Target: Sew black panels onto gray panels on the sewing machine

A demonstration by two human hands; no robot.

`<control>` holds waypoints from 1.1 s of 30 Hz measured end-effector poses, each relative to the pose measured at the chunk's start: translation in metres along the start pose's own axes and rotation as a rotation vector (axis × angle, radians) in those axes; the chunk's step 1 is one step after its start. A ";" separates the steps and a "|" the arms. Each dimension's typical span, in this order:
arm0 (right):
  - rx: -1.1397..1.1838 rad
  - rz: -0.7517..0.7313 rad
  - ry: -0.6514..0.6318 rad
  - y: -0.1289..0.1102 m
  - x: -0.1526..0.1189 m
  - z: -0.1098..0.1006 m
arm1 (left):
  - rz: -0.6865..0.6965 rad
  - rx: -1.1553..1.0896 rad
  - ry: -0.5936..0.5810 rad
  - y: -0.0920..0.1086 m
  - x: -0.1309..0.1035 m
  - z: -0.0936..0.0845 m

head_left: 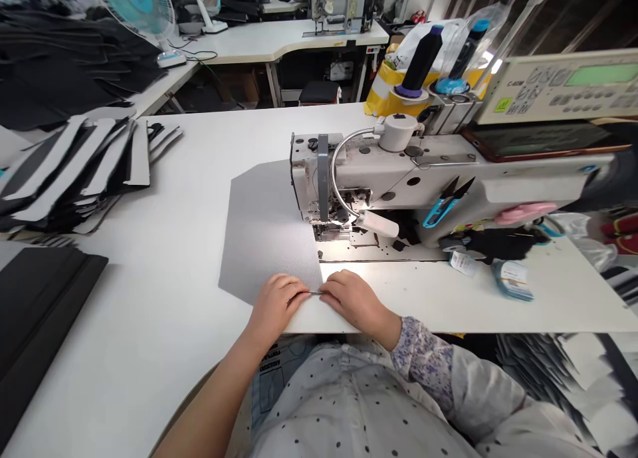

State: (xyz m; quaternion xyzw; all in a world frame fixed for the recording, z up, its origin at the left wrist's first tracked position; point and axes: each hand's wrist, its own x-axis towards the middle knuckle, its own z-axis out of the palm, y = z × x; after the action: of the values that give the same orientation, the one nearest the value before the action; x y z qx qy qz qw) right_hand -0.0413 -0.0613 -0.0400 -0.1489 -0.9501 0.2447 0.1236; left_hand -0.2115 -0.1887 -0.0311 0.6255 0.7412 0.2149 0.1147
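Observation:
A grey fabric panel (266,229) lies flat on the white table, its right edge running under the head of a sewing machine (389,172). At the panel's near corner, my left hand (280,302) pinches the edge between thumb and fingers. Just to the right, my right hand (356,302) is closed on the same corner, and a short dark strip of edge shows between the two hands. Both hands rest in front of the needle area, close to the table's front edge. The fingertips partly hide the corner.
Stacked dark and white cut pieces (84,165) lie on the left, with a black folded piece (40,312) nearer me. Thread cones (423,62) stand behind the machine. Blue thread snips (446,202) rest on its arm. A control panel (563,86) sits at the right.

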 end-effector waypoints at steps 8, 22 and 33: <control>0.062 0.061 -0.009 0.000 0.007 -0.002 | -0.127 0.028 -0.080 0.009 0.008 -0.006; -0.301 -0.043 -0.055 0.000 -0.003 0.011 | 0.152 0.266 0.071 0.005 -0.014 0.019; -0.434 -0.014 0.041 0.026 0.044 0.011 | 0.085 0.079 0.114 -0.033 0.060 0.014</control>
State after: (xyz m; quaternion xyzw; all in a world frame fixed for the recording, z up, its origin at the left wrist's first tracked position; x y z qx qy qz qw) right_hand -0.0793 -0.0295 -0.0551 -0.1703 -0.9788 0.0303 0.1097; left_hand -0.2454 -0.1322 -0.0526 0.6471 0.7273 0.2255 0.0386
